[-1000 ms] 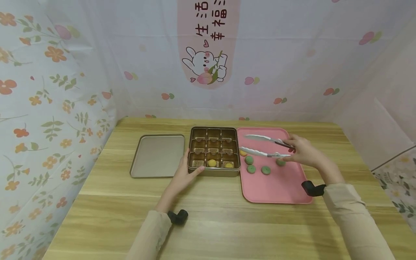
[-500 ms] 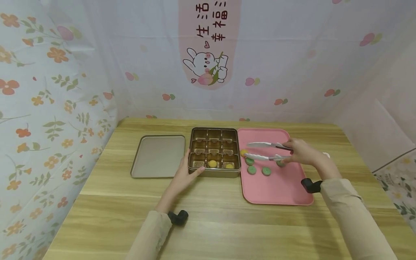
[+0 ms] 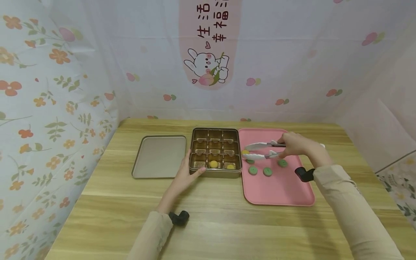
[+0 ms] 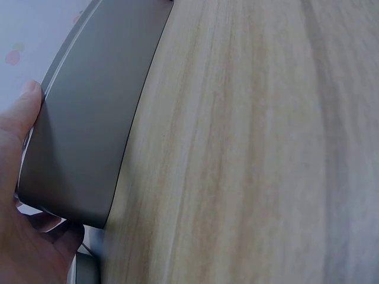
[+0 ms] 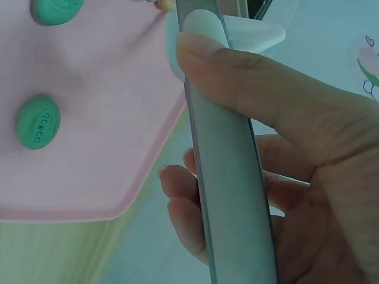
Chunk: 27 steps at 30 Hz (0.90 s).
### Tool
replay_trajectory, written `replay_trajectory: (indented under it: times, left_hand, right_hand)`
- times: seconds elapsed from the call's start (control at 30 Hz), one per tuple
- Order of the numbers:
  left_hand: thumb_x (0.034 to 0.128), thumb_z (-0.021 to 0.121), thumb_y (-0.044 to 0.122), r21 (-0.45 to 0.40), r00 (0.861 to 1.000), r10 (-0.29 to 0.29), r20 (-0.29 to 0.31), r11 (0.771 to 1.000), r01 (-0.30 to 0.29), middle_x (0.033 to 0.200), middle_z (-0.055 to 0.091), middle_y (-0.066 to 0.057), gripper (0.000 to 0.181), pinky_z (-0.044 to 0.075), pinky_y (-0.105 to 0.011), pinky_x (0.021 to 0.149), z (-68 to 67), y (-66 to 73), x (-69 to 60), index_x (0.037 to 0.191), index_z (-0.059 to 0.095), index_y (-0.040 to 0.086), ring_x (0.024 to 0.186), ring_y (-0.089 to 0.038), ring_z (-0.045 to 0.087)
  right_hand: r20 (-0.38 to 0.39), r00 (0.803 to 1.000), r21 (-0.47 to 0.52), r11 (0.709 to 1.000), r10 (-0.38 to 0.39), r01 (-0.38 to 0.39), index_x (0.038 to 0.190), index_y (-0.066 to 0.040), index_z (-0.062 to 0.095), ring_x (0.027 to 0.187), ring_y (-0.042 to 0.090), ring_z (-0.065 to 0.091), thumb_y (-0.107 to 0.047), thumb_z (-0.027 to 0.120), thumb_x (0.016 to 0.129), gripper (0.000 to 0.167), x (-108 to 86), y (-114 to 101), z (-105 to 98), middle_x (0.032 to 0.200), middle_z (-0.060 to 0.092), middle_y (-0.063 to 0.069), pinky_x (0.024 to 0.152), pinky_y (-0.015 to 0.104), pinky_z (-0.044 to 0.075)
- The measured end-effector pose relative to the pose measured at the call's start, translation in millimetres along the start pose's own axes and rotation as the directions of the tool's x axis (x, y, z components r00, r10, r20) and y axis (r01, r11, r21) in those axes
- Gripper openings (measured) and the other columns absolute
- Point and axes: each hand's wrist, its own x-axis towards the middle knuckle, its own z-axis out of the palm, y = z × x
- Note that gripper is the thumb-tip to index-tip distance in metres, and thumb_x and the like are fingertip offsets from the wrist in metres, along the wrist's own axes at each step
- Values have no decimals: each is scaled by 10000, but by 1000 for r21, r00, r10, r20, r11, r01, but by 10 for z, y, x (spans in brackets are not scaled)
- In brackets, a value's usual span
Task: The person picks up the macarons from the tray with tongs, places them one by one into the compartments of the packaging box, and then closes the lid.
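Note:
My left hand [image 3: 185,178] grips the front left corner of a gold box [image 3: 216,174] with square compartments; the left wrist view shows the thumb over the rim of the box [image 4: 98,112]. Two front compartments hold yellow pieces [image 3: 213,164], the middle and the right one. In my right hand [image 3: 296,145] are white-tipped tongs [image 3: 256,156], pinched with the arms apart. Their tips are beside a yellow piece [image 3: 245,152] at the left of the pink tray [image 3: 276,195]; whether they touch it I cannot tell. In the right wrist view the thumb presses the metal handle [image 5: 231,171].
Several green round pieces [image 3: 267,171] lie on the tray around the tongs. The tray stands directly against the box's right side. A flat gold lid [image 3: 159,157] lies left of the box on the wooden table [image 3: 208,224]. Behind is a patterned cloth [image 3: 146,54].
My right hand has moved left with the tongs, and their arms have come closer together, with the tips now near the yellow piece. My left hand has stayed at the box corner.

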Motion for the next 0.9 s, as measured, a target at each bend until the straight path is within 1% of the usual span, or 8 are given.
replay_trajectory:
  times: [0.13, 0.2, 0.37, 0.43, 0.53, 0.73, 0.87, 0.9]
  left_hand:
    - [820, 598, 510, 2, 1000, -8, -1, 1000, 8, 1540, 40, -155, 977, 193, -602, 1082, 9, -6, -2, 1479, -52, 198, 1388, -398, 135]
    - [817, 599, 516, 5, 1000, -10, -5, 1000, 10, 1539, 50, -154, 976, 198, -602, 1079, 15, -17, 5, 1479, -48, 207, 1385, -399, 145]
    - [817, 602, 512, 10, 1000, -9, -12, 1000, 9, 1538, 62, -151, 969, 203, -608, 1073, 29, -50, 22, 1479, -42, 218, 1380, -404, 158]
    - [820, 599, 512, 12, 1000, -7, -12, 1000, 8, 1540, 57, -145, 966, 199, -607, 1076, 31, -62, 29, 1479, -42, 217, 1383, -400, 153]
    - [818, 592, 526, 19, 1000, -4, -12, 1000, 4, 1542, 50, -139, 969, 195, -602, 1080, 29, -74, 38, 1479, -44, 214, 1387, -394, 143]
    - [812, 594, 533, 21, 1000, 6, -22, 1000, -5, 1540, 59, -152, 975, 190, -595, 1086, 18, -77, 42, 1481, -31, 195, 1390, -386, 140]
    - [818, 595, 520, 15, 1000, 12, -13, 1000, -11, 1538, 57, -162, 975, 193, -595, 1085, 21, -63, 33, 1481, -33, 178, 1390, -389, 136]
    - [819, 595, 521, 13, 1000, 8, -9, 1000, -8, 1538, 55, -161, 975, 195, -595, 1085, 23, -58, 30, 1481, -35, 180, 1390, -389, 135]
  right_hand:
    - [14, 1000, -18, 1000, 8, -8, 995, 43, 667, 625, 132, 483, -248, 760, 722, 410, 6, -23, -21, 801, 652, 61, 576, 256, 404]
    - [8, 1000, -28, 1000, 5, -5, 996, 46, 667, 622, 130, 489, -247, 762, 720, 414, 2, -22, -30, 804, 658, 66, 574, 257, 411]
    - [-17, 1000, -33, 999, 12, -12, 864, -22, 676, 601, 136, 446, -199, 753, 722, 240, -36, 10, -40, 709, 585, 33, 553, 251, 372]
    - [-24, 999, -23, 1000, 21, -22, 846, -37, 669, 601, 142, 430, -195, 751, 723, 216, -63, 27, -39, 694, 553, 32, 552, 254, 356]
    - [-32, 999, -19, 999, 29, -29, 886, -35, 667, 619, 144, 421, -214, 751, 724, 255, -105, 56, -27, 706, 529, 27, 559, 258, 347]
    - [-46, 999, 1, 1000, 5, -5, 923, -9, 654, 609, 137, 392, -218, 750, 723, 304, -112, 122, 33, 679, 492, 17, 560, 256, 320]
    - [-55, 998, 2, 1000, 0, 0, 904, -13, 656, 615, 138, 380, -198, 748, 723, 275, -88, 156, 67, 690, 487, 17, 560, 254, 309]
    - [-54, 999, -2, 1000, -1, 1, 871, -30, 651, 608, 138, 375, -191, 745, 725, 237, -83, 164, 75, 679, 481, 19, 555, 253, 302]
